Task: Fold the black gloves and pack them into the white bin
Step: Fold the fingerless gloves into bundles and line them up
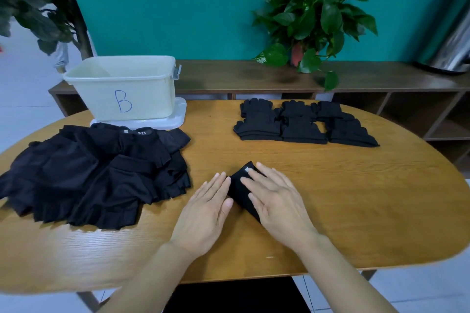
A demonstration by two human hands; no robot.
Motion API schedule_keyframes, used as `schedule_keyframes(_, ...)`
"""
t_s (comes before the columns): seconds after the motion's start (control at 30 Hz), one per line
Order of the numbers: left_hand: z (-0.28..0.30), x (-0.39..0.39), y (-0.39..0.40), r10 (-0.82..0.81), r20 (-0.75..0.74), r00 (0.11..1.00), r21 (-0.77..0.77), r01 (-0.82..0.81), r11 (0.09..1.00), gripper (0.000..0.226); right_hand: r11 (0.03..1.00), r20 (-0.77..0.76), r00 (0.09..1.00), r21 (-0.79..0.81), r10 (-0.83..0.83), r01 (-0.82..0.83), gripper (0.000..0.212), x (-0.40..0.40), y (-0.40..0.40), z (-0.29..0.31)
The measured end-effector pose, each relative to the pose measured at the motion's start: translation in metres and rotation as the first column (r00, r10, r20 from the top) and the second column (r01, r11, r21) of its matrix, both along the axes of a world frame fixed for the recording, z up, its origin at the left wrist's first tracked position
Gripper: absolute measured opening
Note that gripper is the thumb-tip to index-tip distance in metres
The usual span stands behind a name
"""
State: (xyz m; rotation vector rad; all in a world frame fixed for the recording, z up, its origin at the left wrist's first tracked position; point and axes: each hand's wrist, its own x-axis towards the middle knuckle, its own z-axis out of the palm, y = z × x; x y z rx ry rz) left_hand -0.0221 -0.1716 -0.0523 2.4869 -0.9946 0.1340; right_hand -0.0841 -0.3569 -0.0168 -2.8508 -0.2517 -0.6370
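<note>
At far left, on a rounded wooden table [330, 198], a loose heap of unfolded black gloves [96, 175], fingerless by the look of the cut edges, one cuff near the top marked "5.11". Just behind the heap, a white bin [122, 89] with a blue letter "B" handwritten on its front wall, standing on its own lid [178, 114] (a latch showing at the right rim); inside of the bin only partly visible, contents impossible to tell from this angle.

Toward the middle of the near edge, the left hand [206, 213] flat on the tabletop, fingers straight and together, fingertips touching the left edge of a small folded black glove [239, 190]. Over the same glove, the right hand [277, 206], also released and flat, fingers extended and pressing down on the fabric, a small pale tag showing just beyond the fingertips. Neither hand curled around anything.

Farther back and to the right, well apart from the hands, a tidy block of folded gloves [302, 122] laid in rows of low stacks, fingers pointing away toward the wall.

Beyond the table, a dark wooden shelf unit [254, 76] along a teal wall [178, 7], carrying a leafy green potted plant [315, 15] right of centre. At far right on the same shelf, a shiny metal vessel [452, 43], cut off by the frame edge.
</note>
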Motion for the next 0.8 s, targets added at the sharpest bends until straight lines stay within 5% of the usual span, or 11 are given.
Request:
schedule_keyframes(0.17,-0.005,0.002,-0.002,-0.043,-0.007,0.999,0.136,0.044,0.99,0.069,0.983,-0.226,0.974,-0.172,0.016,-0.056,0.056,0.007,-0.007,-0.026)
schedule_keyframes(0.8,0.009,0.0,-0.154,-0.339,-0.039,0.94,0.277,0.336,0.9,0.06,0.95,-0.183,0.939,-0.175,-0.291,0.26,0.049,-0.041,-0.136,-0.036)
